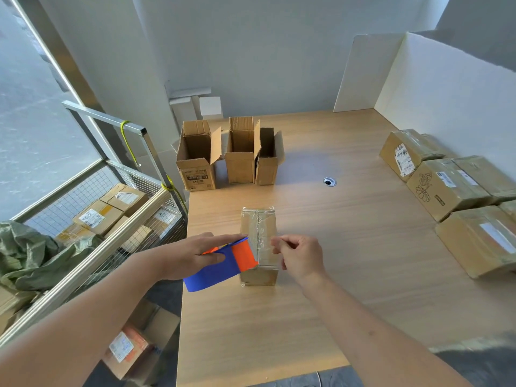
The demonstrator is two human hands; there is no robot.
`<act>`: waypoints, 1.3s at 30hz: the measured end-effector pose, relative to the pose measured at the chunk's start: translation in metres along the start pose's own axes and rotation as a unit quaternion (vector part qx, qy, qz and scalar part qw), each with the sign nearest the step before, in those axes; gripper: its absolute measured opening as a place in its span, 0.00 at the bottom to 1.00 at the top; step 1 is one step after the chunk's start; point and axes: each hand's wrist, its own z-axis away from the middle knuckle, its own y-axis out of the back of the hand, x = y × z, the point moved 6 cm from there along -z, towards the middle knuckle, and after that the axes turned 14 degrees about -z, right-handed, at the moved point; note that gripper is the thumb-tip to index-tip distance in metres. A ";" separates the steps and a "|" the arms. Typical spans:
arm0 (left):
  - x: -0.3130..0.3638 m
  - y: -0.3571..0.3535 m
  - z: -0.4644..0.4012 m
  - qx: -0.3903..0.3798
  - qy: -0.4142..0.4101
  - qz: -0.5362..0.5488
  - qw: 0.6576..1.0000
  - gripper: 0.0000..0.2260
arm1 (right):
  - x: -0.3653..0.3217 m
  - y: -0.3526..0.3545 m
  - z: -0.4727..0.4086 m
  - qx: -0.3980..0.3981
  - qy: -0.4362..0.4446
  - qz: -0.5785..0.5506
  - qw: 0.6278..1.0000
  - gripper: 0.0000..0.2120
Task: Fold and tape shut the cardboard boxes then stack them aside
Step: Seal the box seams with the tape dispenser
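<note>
A small closed cardboard box (pixel 259 227) covered in clear tape stands on the wooden table (pixel 335 261) in front of me. My left hand (pixel 192 254) grips a blue and orange tape dispenser (pixel 223 263), held against the box's left side, index finger stretched along its top. My right hand (pixel 300 256) is at the box's right side and pinches the end of a clear tape strip that crosses the box's top. Three open empty boxes (pixel 231 155) stand at the table's far left.
Several taped boxes (pixel 458 196) lie in a group along the table's right side, by a white partition (pixel 418 88). A round cable hole (pixel 330 181) sits mid-table. A wire-mesh cart (pixel 111 208) with parcels stands left of the table; another parcel (pixel 125 347) lies on the floor.
</note>
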 end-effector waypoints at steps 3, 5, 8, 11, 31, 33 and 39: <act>-0.033 -0.009 0.000 -0.031 0.024 0.000 0.999 0.24 | 0.023 0.030 -0.005 0.063 -0.022 0.010 0.998 0.10; -0.052 -0.015 -0.001 -0.050 0.036 0.009 0.998 0.24 | 0.040 0.043 -0.002 0.090 -0.038 0.005 0.995 0.10; -0.066 -0.026 -0.011 -0.070 0.040 0.006 0.997 0.24 | 0.064 0.044 0.002 0.101 -0.060 0.006 0.993 0.10; -0.078 -0.035 -0.024 -0.084 0.044 -0.005 0.995 0.23 | 0.083 0.038 -0.004 0.106 -0.083 0.003 0.991 0.09; -0.095 -0.057 -0.079 -0.105 0.006 -0.086 0.991 0.24 | 0.154 -0.007 -0.034 0.053 -0.107 -0.052 0.992 0.12; -0.095 -0.057 -0.079 -0.107 0.004 -0.079 0.991 0.23 | 0.155 -0.007 -0.037 0.040 -0.077 0.040 0.995 0.10; -0.089 -0.065 -0.087 -0.103 -0.007 -0.057 0.993 0.24 | 0.092 -0.008 -0.036 0.138 0.168 0.232 0.948 0.16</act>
